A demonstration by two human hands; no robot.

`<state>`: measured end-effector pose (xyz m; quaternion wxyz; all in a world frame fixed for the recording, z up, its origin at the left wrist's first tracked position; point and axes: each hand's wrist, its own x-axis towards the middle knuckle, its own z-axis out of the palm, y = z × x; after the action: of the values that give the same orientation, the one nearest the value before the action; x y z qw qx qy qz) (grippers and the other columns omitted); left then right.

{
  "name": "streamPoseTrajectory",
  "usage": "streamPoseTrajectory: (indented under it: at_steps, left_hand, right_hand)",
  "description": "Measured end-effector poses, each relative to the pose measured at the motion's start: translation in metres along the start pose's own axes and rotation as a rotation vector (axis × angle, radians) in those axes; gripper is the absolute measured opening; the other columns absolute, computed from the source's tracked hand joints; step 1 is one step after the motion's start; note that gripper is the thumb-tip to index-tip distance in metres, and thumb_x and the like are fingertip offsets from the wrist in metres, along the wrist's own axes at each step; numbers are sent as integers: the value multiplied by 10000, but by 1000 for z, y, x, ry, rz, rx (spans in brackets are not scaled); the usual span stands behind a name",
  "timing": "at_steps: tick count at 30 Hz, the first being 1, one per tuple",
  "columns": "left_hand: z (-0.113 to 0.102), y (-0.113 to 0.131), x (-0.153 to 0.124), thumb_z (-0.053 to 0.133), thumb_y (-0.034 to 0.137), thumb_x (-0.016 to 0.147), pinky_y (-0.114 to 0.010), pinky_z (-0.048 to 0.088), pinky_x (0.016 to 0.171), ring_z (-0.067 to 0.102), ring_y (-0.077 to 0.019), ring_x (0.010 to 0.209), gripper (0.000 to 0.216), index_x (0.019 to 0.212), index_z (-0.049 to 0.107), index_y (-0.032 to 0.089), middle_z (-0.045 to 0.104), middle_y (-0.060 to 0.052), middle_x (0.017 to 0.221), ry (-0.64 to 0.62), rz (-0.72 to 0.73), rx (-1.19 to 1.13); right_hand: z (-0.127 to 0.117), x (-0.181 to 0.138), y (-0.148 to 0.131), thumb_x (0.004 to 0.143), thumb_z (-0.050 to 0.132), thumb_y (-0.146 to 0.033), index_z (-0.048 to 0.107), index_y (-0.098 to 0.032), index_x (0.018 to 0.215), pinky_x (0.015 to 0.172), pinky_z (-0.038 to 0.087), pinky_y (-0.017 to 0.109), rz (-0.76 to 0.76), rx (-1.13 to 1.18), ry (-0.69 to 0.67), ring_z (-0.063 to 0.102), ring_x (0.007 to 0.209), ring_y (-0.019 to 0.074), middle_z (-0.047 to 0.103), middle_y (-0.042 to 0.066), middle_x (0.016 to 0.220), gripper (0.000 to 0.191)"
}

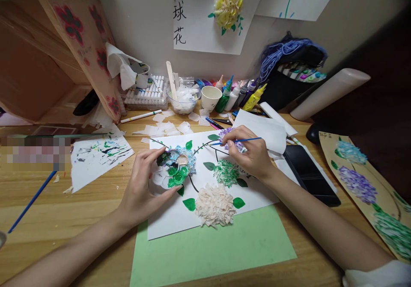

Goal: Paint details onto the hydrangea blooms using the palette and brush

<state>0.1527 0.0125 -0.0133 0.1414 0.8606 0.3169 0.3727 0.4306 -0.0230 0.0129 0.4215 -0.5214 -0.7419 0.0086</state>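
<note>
My left hand (146, 184) grips a paint palette (159, 176) by its edges, with green, black, blue and beige paint in its wells. Between the fingers of my right hand (245, 150) is a thin blue paintbrush (250, 140), its tip touching or just above a painted stem on the white paper (173, 229). Raised paper flowers sit on this sheet: a cream one (215, 205), a green one (226, 172) and a purple one (228, 135). A blue flower (192, 158) is partly hidden by the palette. Painted green leaves (189, 204) surround them.
A green sheet (212, 257) lies under the paper. Behind stand a paper cup (211, 98), a bowl of tissue (183, 101), paint bottles (224, 96) and a marker box (146, 96). A paint-smeared sheet (101, 158) is left; a black tray (310, 171) is right.
</note>
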Motion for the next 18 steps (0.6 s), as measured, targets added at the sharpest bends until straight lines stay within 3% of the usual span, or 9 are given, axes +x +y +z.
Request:
streamPoseTrajectory:
  at_steps: [10,18]
  left_hand:
    - [-1,1,0,763,297,718,-425,468,938,505,-260,1119,766,1374,375,212,515,-104,1188,-3,-9,9]
    - [-5,3,6,776,321,703,-403,486,861,513,-246,1043,801,1383,374,190,525,-115,1192,90,-49,52]
  right_hand:
    - [0,0,0,859,481,-147,601,-218,801,696,479,328,25,14,15,598,747,178,640,15,736,150]
    - [-18,15,-5,947,467,-270,628,-224,866,718,504,304,223,236,314,655,764,150,657,7,798,187]
